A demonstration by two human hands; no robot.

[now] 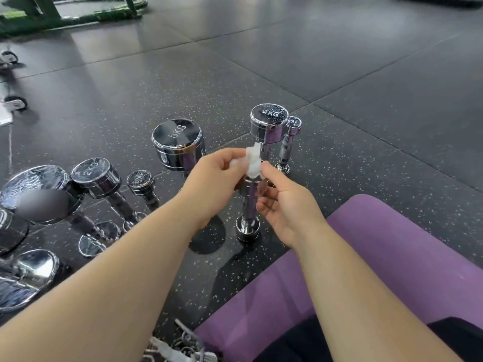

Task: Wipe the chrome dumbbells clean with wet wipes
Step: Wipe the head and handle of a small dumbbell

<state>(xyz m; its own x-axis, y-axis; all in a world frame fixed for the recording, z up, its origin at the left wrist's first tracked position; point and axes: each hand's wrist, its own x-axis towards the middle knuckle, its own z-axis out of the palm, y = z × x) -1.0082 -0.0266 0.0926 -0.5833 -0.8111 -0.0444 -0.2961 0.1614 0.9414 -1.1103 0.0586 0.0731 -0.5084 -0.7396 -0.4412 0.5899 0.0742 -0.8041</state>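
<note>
A crumpled white wet wipe (253, 161) is pinched between my left hand (213, 181) and my right hand (286, 205), just above the top of a small chrome dumbbell (248, 207) standing upright on the floor. Behind it stand a 4KG dumbbell (268, 124) and a thin 1KG dumbbell (288, 142). A 5KG dumbbell (177, 145) stands left of my left hand, its lower part hidden by the hand.
More chrome dumbbells stand at the left: a 2KG (98, 177), a 1KG (141, 182) and larger ones (34, 189). A purple mat (392, 257) lies at the right. Used grey wipes (180, 346) lie at the bottom. A green frame (78, 11) and castors (15, 101) stand far left.
</note>
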